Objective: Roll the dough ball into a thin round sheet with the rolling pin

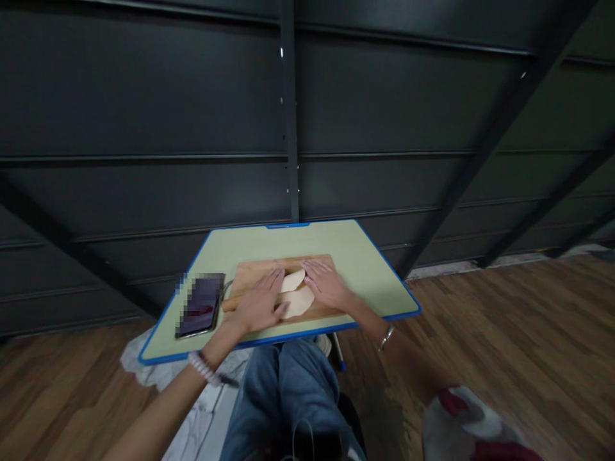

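A wooden board (247, 270) carries pale, flat, dough-like sheet (298, 303), with another pale part (292, 280) just beyond it. Whether these are one sheet or two I cannot tell. Left of them, the end of a wooden rod like a rolling pin (230, 304) sticks out from beneath my left hand (262, 299). That hand lies flat over the rod, fingers stretched forward and thumb apart, at the sheet's left edge. My right hand (327, 285) rests at the right edge, palm down with fingers extended. What lies under both palms is hidden.
The board stands on a pale green folding table (269, 240) with a blue rim. A phone (202, 306) lies at its left side. Dark metal panels (192, 109) rise close behind. Beneath the table are my legs in jeans (288, 384) and a wooden floor (504, 320).
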`<action>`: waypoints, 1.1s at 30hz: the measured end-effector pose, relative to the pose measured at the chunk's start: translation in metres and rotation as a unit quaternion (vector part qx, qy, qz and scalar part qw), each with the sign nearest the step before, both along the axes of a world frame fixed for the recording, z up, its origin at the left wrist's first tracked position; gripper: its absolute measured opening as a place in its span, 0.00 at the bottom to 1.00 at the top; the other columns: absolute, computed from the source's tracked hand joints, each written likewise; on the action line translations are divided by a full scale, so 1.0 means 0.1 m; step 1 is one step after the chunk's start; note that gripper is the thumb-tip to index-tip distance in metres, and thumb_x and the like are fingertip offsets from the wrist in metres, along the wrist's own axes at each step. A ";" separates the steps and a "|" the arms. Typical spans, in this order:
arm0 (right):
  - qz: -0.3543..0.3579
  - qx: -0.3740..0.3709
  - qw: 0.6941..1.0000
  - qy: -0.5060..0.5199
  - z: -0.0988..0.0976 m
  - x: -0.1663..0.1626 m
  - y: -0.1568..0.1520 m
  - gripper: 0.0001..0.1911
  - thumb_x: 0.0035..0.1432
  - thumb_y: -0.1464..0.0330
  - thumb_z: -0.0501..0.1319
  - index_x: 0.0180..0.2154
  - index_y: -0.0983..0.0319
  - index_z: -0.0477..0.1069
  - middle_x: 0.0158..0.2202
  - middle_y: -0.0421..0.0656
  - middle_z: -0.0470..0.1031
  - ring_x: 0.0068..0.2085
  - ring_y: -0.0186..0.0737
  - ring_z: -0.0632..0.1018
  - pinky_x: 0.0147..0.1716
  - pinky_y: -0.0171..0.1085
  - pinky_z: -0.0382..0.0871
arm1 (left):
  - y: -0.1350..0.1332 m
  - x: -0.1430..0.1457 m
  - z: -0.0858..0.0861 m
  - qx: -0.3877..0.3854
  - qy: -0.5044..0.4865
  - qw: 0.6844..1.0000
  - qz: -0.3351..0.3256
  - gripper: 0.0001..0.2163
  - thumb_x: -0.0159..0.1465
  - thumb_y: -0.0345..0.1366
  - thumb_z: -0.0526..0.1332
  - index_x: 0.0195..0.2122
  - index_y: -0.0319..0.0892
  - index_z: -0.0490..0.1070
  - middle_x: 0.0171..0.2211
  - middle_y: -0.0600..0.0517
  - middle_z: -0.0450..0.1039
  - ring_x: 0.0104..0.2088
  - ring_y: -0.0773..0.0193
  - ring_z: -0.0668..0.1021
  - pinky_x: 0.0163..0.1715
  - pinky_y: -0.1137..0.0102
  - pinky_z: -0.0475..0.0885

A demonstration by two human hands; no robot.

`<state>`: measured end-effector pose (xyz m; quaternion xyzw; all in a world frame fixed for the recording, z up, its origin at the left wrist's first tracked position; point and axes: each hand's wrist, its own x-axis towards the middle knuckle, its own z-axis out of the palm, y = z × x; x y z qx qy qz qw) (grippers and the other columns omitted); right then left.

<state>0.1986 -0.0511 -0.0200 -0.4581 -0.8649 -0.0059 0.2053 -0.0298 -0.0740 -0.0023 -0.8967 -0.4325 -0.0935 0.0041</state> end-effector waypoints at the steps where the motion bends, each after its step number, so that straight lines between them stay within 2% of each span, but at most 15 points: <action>1: -0.002 -0.001 1.000 0.002 -0.01 0.02 -0.06 0.27 0.67 0.62 0.43 0.61 0.68 0.56 0.62 0.50 0.61 0.63 0.39 0.60 0.63 0.42 0.49 | -0.06 0.02 -0.02 0.016 -0.004 1.000 0.001 0.34 0.62 0.47 0.51 0.63 0.28 0.48 0.64 0.34 0.51 0.64 0.49 0.56 0.62 0.57 0.54; 8: -0.010 0.004 1.000 0.006 -0.07 0.11 -0.44 0.28 0.65 0.62 0.47 0.63 0.68 0.53 0.62 0.52 0.59 0.63 0.42 0.59 0.63 0.45 0.49 | -0.37 0.06 -0.09 0.080 -0.050 0.996 -0.001 0.27 0.64 0.40 0.51 0.62 0.34 0.51 0.60 0.39 0.60 0.60 0.53 0.64 0.59 0.57 0.59; 15: -0.014 -0.006 0.999 -0.031 -0.01 0.07 -0.43 0.27 0.67 0.64 0.43 0.63 0.70 0.52 0.63 0.53 0.58 0.64 0.43 0.58 0.63 0.45 0.48 | -0.33 0.01 -0.09 0.052 -0.043 0.998 0.000 0.27 0.65 0.42 0.48 0.63 0.36 0.50 0.62 0.41 0.57 0.62 0.55 0.61 0.60 0.59 0.57; 23: -0.013 -0.007 0.999 -0.040 0.10 -0.02 -0.22 0.26 0.67 0.64 0.44 0.63 0.67 0.53 0.64 0.50 0.56 0.64 0.42 0.56 0.63 0.44 0.48 | -0.04 -0.03 -0.03 0.001 -0.032 0.999 0.037 0.29 0.65 0.50 0.46 0.63 0.40 0.52 0.62 0.42 0.58 0.61 0.52 0.62 0.58 0.56 0.58; 30: -0.044 -0.041 0.997 -0.049 0.18 -0.18 0.26 0.23 0.68 0.64 0.40 0.60 0.61 0.59 0.61 0.45 0.62 0.61 0.39 0.62 0.59 0.43 0.54 | 0.40 -0.04 0.08 0.005 -0.029 0.997 0.072 0.30 0.63 0.53 0.48 0.60 0.38 0.56 0.59 0.40 0.62 0.59 0.49 0.65 0.58 0.55 0.57; 33: -0.074 -0.045 0.995 -0.058 0.19 -0.27 0.47 0.22 0.68 0.63 0.40 0.56 0.61 0.64 0.58 0.46 0.67 0.59 0.41 0.65 0.57 0.43 0.57 | 0.59 -0.04 0.10 -0.027 -0.005 0.995 0.095 0.33 0.62 0.57 0.48 0.60 0.37 0.57 0.60 0.38 0.60 0.59 0.48 0.64 0.57 0.55 0.58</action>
